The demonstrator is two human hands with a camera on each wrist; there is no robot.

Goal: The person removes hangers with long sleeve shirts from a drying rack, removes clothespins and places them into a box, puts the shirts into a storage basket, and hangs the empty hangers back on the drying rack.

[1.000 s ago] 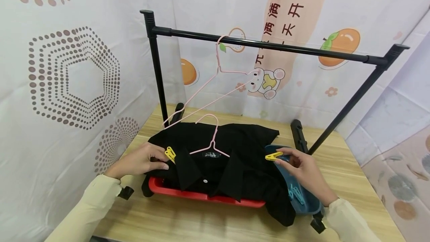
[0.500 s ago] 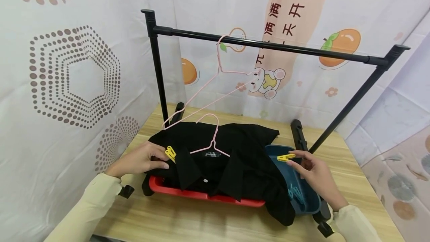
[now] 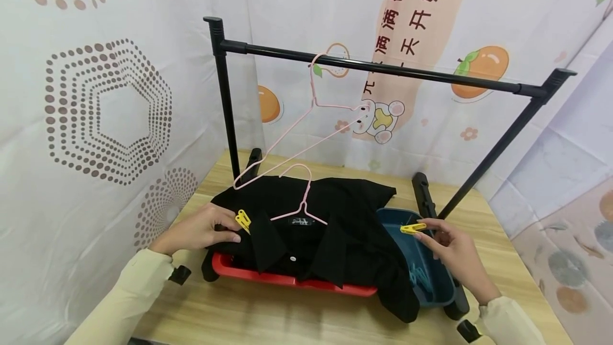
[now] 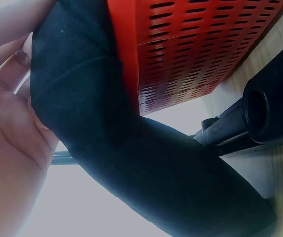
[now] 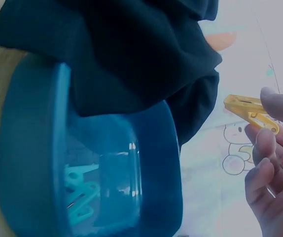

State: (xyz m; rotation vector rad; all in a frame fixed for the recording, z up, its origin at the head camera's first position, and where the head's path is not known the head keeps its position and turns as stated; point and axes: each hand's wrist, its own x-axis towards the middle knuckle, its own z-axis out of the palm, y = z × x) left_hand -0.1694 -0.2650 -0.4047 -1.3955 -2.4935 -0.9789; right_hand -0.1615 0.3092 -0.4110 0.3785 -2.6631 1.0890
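Head view: 2 yellow clips (image 3: pixel 243 221) (image 3: pixel 413 228), 2 pink hangers (image 3: pixel 313 101) (image 3: pixel 304 204), 1 black shirt (image 3: pixel 356 217), 1 blue tub (image 3: pixel 406 249)
Left hand (image 3: pixel 203 229): fingers gripping shirt; first clip just beside, at collar
Right hand (image 3: pixel 455 249): second clip pinched at fingertips, above tub

A black rack (image 3: pixel 460 80) stands on a wooden tabletop (image 3: pixel 268 313) before white curtains (image 3: pixel 306 4) printed with fruit and dots.

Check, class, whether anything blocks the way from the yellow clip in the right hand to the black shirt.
Nothing visible does. The yellow clip, pinched by the right hand, has open space toward the black shirt; the blue bin lies below that path.
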